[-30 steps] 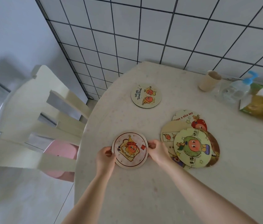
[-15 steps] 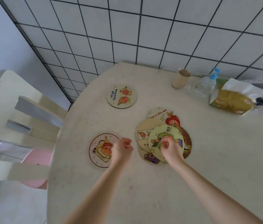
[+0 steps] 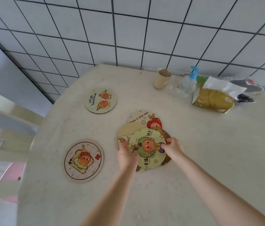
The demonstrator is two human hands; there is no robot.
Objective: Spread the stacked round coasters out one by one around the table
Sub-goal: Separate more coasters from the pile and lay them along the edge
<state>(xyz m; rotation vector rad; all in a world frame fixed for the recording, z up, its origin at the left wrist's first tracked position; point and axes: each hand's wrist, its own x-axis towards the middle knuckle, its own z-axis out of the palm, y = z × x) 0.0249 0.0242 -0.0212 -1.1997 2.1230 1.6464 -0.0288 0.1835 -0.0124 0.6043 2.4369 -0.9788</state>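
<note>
A loose pile of round coasters point(image 3: 138, 121) lies at the middle of the pale table point(image 3: 193, 160). Its top one, a yellow-green coaster point(image 3: 148, 149) with an orange cartoon face, is pinched at both sides: my left hand point(image 3: 126, 156) on its left edge, my right hand point(image 3: 173, 148) on its right edge. Two coasters lie apart from the pile: a toast-picture coaster point(image 3: 84, 160) at the near left and a coaster with two orange figures point(image 3: 100, 100) further back.
Along the tiled wall stand a beige cup point(image 3: 162, 78), a clear pump bottle point(image 3: 188, 84) with a blue top and a yellow-green tissue pack point(image 3: 213, 100). A white chair point(image 3: 3, 128) stands off the table's left edge, with something pink under it.
Both hands let go of the toast-picture coaster at the near left and moved right to the pile. They now grip the top yellow-green coaster. The view turned to the right.
</note>
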